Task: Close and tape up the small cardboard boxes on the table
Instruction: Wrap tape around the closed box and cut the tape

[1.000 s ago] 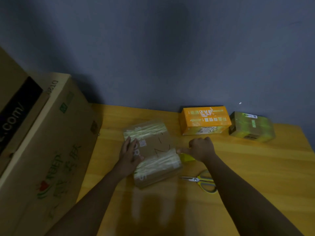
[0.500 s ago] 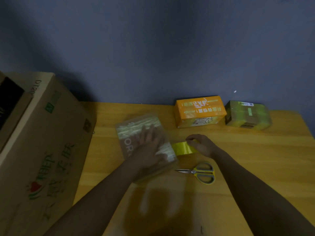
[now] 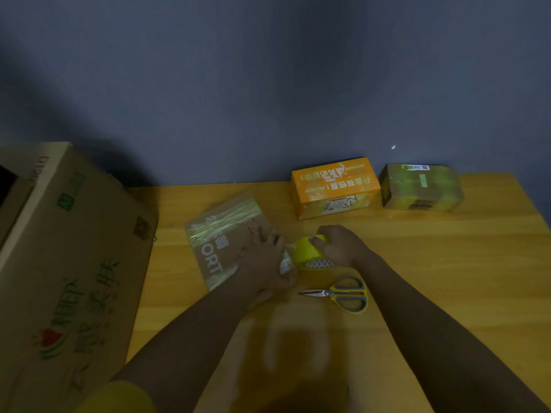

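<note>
Head view: left hand [image 3: 264, 257] presses flat on brown box [image 3: 226, 242], right hand [image 3: 340, 245] at 3 o'clock grips tape roll [image 3: 307, 251]; slack risks wrinkled tape.

I see the left hand [image 3: 264, 257] pressing flat on the brown box [image 3: 226, 239] at table [image 3: 447, 263] centre, the right hand [image 3: 340, 244] gripping the yellow tape roll [image 3: 305, 251] at its three o'clock, scissors [image 3: 343, 293] at five.
</note>
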A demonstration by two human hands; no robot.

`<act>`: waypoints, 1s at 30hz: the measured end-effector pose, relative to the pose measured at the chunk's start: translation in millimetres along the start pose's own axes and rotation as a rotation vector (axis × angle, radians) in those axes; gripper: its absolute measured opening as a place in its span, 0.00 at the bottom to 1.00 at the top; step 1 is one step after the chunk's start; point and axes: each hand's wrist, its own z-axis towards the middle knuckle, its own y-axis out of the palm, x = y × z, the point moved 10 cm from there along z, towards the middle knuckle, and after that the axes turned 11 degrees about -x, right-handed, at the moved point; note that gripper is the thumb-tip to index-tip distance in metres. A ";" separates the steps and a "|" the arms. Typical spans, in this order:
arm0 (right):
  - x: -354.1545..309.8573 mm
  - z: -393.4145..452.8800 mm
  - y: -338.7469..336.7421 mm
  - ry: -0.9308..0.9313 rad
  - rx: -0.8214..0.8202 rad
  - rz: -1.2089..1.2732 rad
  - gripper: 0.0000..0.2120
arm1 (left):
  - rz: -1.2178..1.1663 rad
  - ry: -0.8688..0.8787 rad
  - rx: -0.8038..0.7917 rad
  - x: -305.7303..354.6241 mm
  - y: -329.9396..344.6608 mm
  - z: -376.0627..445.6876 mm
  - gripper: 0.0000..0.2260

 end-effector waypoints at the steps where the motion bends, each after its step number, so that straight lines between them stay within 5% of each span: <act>1: -5.8 -3.4 -8.7 -0.020 0.038 -0.042 0.25 | 0.012 0.017 0.020 0.9 -4.1 0.3 0.46; 11: -56.7 -57.5 -101.9 0.024 0.172 -0.322 0.30 | -0.150 0.165 0.256 17.0 -64.8 -9.7 0.45; 17: -158.4 -91.4 -123.6 -0.095 0.235 -0.440 0.28 | -0.470 0.402 0.465 -12.5 -73.6 -60.2 0.44; 23: -212.0 -67.2 -45.0 -0.230 -0.153 -0.140 0.24 | -0.499 0.332 0.368 -68.0 -14.6 -88.6 0.49; 30: -225.0 -53.4 -12.6 -0.279 -0.283 -0.002 0.21 | -0.586 0.324 0.288 -104.1 5.6 -98.6 0.53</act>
